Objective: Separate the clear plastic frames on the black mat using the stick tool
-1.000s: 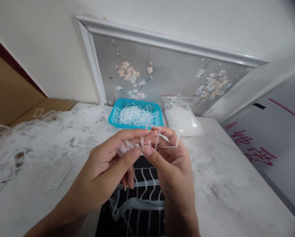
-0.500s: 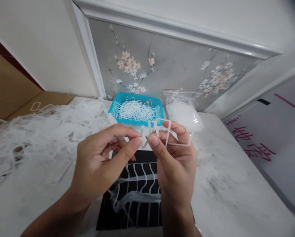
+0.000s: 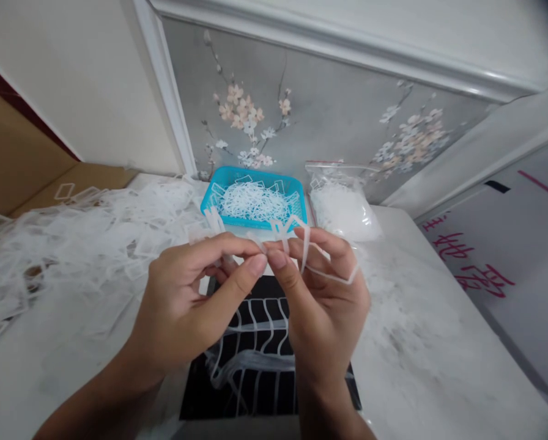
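My left hand (image 3: 196, 305) is closed in a pinch, thumb against forefinger, on translucent white rectangular plastic frames (image 3: 215, 221) whose ends stick up behind the fingers. Thumb to thumb with it, my right hand (image 3: 326, 305) also pinches, and thin white rectangular frames (image 3: 306, 247) hang around and between its fingers. What lies exactly between the fingertips is hidden. Under both hands is a black board (image 3: 196, 397) with a row of pale curved strips (image 3: 269, 324) and a crumpled clear band across them.
A blue basket (image 3: 255, 173) full of small white frames stands by the wall. Right of it leans a clear zip bag (image 3: 347, 211) of white pieces. A large heap of translucent frames (image 3: 140, 226) covers the left, beside a cardboard box (image 3: 30, 153). At right is a panel with red writing (image 3: 476, 256).
My fingertips have come closer together, and the frames on my right hand have shifted and tilted. More frame ends show above my left hand. The view has moved slightly.
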A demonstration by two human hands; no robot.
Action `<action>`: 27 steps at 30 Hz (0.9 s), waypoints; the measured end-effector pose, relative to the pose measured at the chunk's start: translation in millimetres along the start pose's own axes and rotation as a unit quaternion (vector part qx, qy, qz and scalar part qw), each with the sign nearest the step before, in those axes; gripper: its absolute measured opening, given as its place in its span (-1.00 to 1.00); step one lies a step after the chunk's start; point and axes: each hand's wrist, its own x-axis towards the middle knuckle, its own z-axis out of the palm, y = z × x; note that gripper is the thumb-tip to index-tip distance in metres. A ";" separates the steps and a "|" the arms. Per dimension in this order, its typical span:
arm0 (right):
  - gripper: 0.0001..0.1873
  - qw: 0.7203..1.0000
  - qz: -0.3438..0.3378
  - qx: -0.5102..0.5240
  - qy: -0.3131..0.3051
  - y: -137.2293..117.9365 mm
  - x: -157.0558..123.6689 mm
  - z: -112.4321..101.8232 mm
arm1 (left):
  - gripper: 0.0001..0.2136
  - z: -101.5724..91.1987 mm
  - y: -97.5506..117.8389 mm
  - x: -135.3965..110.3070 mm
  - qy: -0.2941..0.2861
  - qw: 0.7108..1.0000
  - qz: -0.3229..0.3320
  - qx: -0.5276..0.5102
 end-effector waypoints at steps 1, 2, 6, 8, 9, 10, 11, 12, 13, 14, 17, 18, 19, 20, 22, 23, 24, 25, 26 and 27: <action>-0.68 1.000 -0.005 -0.008 -0.001 0.2 -0.6 -0.1 | -0.94 -0.1 0.0 0.1 0.005 1.000 -0.003 0.003; -0.67 1.000 -0.009 -0.015 -0.002 0.5 -1.1 -0.3 | -0.93 -0.2 -0.3 0.1 0.009 1.000 -0.005 0.006; -0.62 0.999 -0.025 -0.045 -0.013 2.5 -2.0 -2.5 | -0.89 -0.8 -3.7 -0.9 0.014 0.999 -0.023 0.021; -0.62 0.997 -0.035 -0.065 -0.020 3.7 -1.6 -3.6 | -0.89 -1.8 -6.1 -1.4 0.013 0.999 -0.029 0.028; -0.62 0.996 -0.040 -0.074 -0.023 4.3 -1.3 -4.1 | -0.89 -2.4 -7.3 -1.4 0.012 0.999 -0.028 0.032; -0.62 0.995 -0.044 -0.083 -0.026 4.9 -0.8 -4.4 | -0.89 -3.0 -8.3 -1.1 0.011 0.999 -0.027 0.035; -0.62 0.994 -0.047 -0.092 -0.030 5.6 -0.4 -4.7 | -0.88 -3.5 -9.3 -0.5 0.011 0.999 -0.024 0.039; -0.62 0.993 -0.051 -0.101 -0.034 6.2 0.1 -4.8 | -0.87 -4.1 -10.2 0.2 0.009 0.999 -0.022 0.042; -0.61 0.992 -0.055 -0.109 -0.038 6.8 0.5 -4.9 | -0.87 -4.6 -11.0 1.1 0.004 0.999 -0.023 0.046; -0.60 0.991 -0.059 -0.114 -0.043 7.4 0.9 -4.8 | -0.86 -4.9 -11.8 1.9 0.002 0.999 -0.023 0.047; -0.61 0.991 -0.047 -0.109 -0.056 7.9 1.4 -3.8 | -0.88 -5.2 -13.9 2.8 0.011 0.999 -0.019 0.029; -0.62 0.993 -0.036 -0.102 -0.056 7.6 1.4 -3.3 | -0.89 -5.0 -14.5 2.4 0.017 0.999 -0.019 0.023; -0.64 0.994 -0.025 -0.095 -0.054 7.1 1.2 -2.7 | -0.89 -4.7 -14.9 1.8 0.024 0.999 -0.020 0.019; -0.65 0.995 -0.017 -0.088 -0.051 6.4 1.0 -2.2 | -0.89 -4.4 -15.1 1.1 0.027 0.999 -0.024 0.016; -0.67 0.996 -0.010 -0.076 -0.045 4.9 0.4 -1.5 | -0.89 -3.6 -14.9 -0.3 0.027 0.999 -0.033 0.005; -0.67 0.996 -0.010 -0.071 -0.043 4.3 0.1 -1.4 | -0.89 -3.4 -14.6 -0.7 0.026 0.999 -0.036 -0.005; -0.67 0.997 -0.012 -0.069 -0.043 3.8 -0.3 -1.4 | -0.89 -3.2 -14.3 -0.8 0.025 0.999 -0.039 -0.016; -0.67 0.997 -0.015 -0.068 -0.043 3.5 -0.7 -1.6 | -0.89 -3.0 -14.0 -0.7 0.023 0.998 -0.043 -0.028; -0.67 0.997 -0.019 -0.069 -0.042 3.5 -1.0 -1.8 | -0.88 -3.0 -13.9 -0.3 0.024 0.998 -0.046 -0.037; -0.66 0.996 -0.026 -0.071 -0.041 3.8 -1.4 -2.1 | -0.88 -3.1 -14.0 0.3 0.026 0.998 -0.048 -0.044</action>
